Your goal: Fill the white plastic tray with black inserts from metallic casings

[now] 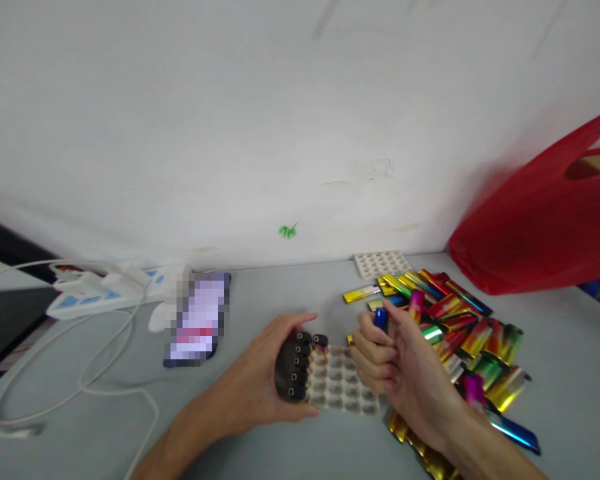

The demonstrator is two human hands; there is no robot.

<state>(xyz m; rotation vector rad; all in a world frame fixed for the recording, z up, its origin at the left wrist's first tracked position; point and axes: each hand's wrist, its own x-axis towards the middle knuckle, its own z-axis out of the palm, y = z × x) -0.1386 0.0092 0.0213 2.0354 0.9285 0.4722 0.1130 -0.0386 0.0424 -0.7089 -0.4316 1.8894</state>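
My left hand (pixel 260 373) is curled around the left end of a pale tray (pixel 343 383) with rows of round holes, thumb and fingers on its far and near sides. Several pieces with black ends (pixel 298 363) stand upright in the tray's left column, and one more stands in the second column. In my right hand (pixel 395 353), fingers wrapped closed over the tray's right side, is a shiny blue lighter (pixel 381 319). Only its upper end shows. Beside that hand spreads a pile of metallic lighters (pixel 460 313) in red, gold, green, blue and purple.
Against the wall lies a second holed tray (pixel 383 263). A red bag (pixel 540 220) stands at the back right. On the left are a phone (pixel 200 317), a white power strip (pixel 110 292) and a looping white cable (pixel 87 360).
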